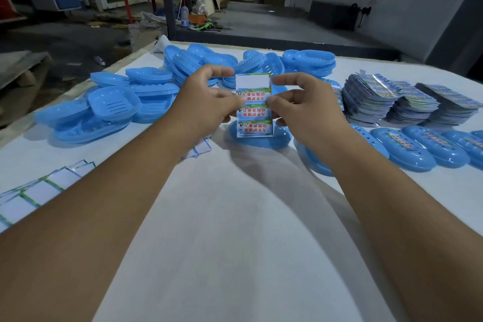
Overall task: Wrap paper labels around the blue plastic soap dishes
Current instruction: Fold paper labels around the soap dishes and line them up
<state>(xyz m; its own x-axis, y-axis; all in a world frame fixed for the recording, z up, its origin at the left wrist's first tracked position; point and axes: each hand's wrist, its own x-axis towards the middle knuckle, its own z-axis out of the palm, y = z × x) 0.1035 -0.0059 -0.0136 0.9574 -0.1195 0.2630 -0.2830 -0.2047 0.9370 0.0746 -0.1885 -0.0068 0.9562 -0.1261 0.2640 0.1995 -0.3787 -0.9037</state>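
A printed paper label [254,104] with red characters on blue and green panels stands upright above the table centre. My left hand [206,102] pinches its left edge and my right hand [303,107] pinches its right edge. Just behind and below the label a closed blue soap dish [261,138] lies on the white table [235,217]. Loose blue dish halves [112,104] are heaped at the left and along the back [308,60]. Several closed dishes with labels around them [418,149] lie in a row at the right.
Stacks of printed labels [407,102] stand at the right rear. More labels, white side up, are spread at the left front [39,191], and a few lie under my left wrist [201,149]. Beyond the table's far edge is a dim workshop floor.
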